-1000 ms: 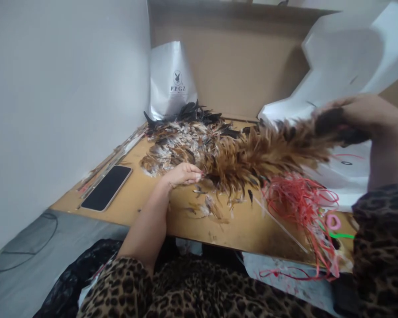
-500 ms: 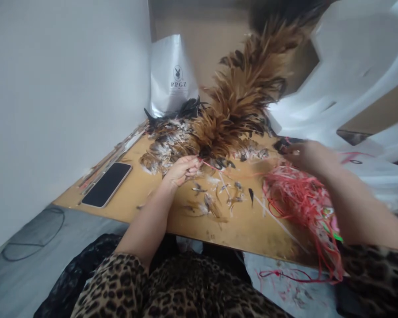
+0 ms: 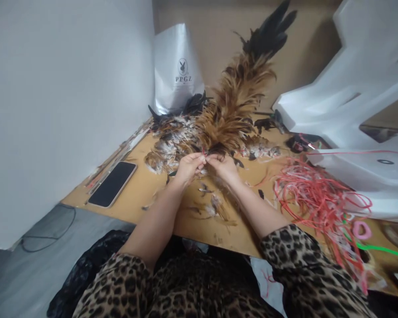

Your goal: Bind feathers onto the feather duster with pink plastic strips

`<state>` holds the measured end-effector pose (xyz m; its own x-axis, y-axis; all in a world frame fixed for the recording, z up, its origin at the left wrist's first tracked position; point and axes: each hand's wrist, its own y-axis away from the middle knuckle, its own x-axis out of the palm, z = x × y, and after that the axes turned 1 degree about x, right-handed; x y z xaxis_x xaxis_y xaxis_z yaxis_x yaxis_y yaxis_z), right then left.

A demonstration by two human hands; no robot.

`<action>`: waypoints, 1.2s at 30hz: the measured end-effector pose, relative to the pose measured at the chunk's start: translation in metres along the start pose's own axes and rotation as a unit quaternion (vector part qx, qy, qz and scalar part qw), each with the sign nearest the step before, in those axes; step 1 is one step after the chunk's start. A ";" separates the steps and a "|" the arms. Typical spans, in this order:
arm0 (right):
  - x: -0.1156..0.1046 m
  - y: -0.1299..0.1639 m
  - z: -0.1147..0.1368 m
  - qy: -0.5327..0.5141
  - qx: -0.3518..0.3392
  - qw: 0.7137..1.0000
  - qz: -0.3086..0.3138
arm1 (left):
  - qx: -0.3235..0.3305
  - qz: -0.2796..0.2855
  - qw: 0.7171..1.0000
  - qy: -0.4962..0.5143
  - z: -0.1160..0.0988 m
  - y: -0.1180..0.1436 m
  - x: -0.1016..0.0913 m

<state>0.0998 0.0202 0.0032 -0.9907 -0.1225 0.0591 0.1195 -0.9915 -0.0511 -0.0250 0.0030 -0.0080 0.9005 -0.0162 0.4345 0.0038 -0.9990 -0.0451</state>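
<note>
Both hands pinch base of feather bunch (image 3: 234, 104), frame center.
Since 0.5 s ago: right hand (image 3: 223, 165) left the red strings (image 3: 313, 196) at right and joined left hand (image 3: 189, 165) at the bunch base; both closed on it w/ fingertips, a red strand between them, so looks like tying/binding now. Bunch was lying low 1 s ago, now upright: long axis base-to-tip, black tips pointing to upper right of frame, base just above desk (image 3: 146, 194). Phone (image 3: 112, 183) at left.
</note>
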 end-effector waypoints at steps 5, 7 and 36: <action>0.004 0.000 -0.009 0.000 -0.021 1.000 -0.021 | 0.025 -0.088 0.994 -0.055 0.012 -0.003 0.004; 0.006 0.003 -0.011 -0.012 -0.011 0.999 -0.031 | 0.042 -0.106 0.990 -0.078 0.016 -0.004 0.004; 0.008 0.010 -0.009 -0.162 0.094 0.980 -0.069 | 0.417 -0.081 0.750 -0.507 0.026 0.004 0.003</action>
<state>0.0929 0.0097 -0.0062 -0.9293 0.0361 0.3675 0.0260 -0.9864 0.1625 -0.0108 0.0001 -0.0307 0.7256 0.5645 -0.3935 0.0383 -0.6041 -0.7960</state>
